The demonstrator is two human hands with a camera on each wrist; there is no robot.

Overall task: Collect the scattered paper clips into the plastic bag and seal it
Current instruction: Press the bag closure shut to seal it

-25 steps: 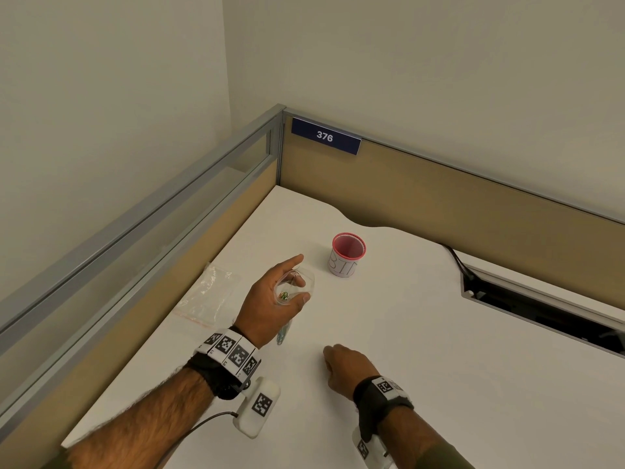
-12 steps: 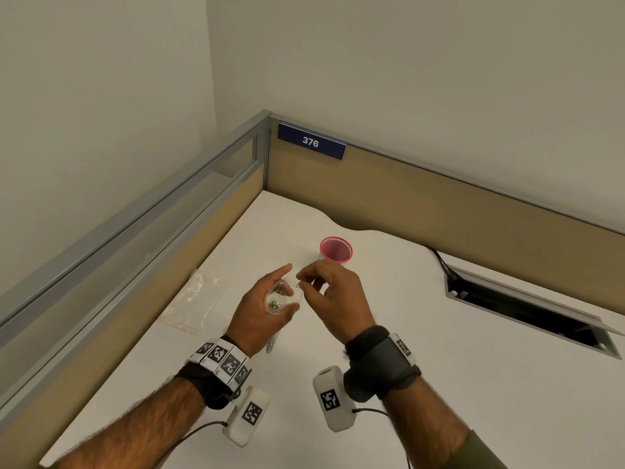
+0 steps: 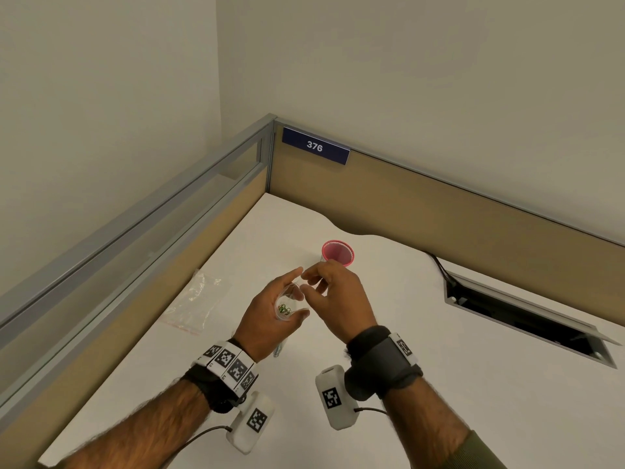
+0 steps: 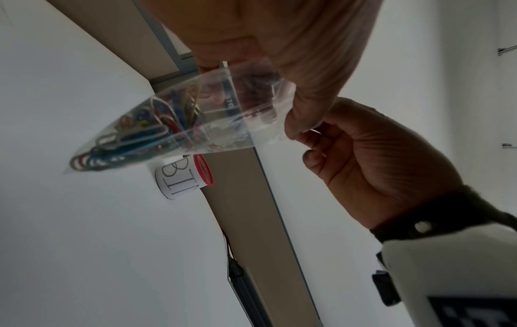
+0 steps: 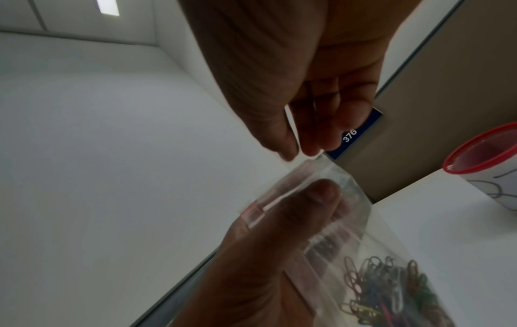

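Note:
My left hand (image 3: 297, 292) holds a clear plastic bag (image 3: 287, 304) up above the white desk (image 3: 422, 384), its thumb (image 5: 321, 194) pressed on the bag's upper part. Several coloured paper clips (image 4: 134, 137) sit bunched in the bag's lower corner (image 5: 386, 287). My right hand (image 3: 309, 282) is at the bag's top edge, with thumb and fingertips (image 5: 291, 150) drawn together on the end of the seal strip (image 5: 316, 163). Whether the strip is pressed closed cannot be told.
A white cup with a red rim (image 3: 338, 253) stands just behind the hands. A second clear bag (image 3: 196, 302) lies flat on the desk to the left, near the partition. A cable slot (image 3: 527, 319) is cut into the desk at the right.
My right hand has lifted off the desk and come up to the top of the bag. The left hand has kept holding the bag in about the same place.

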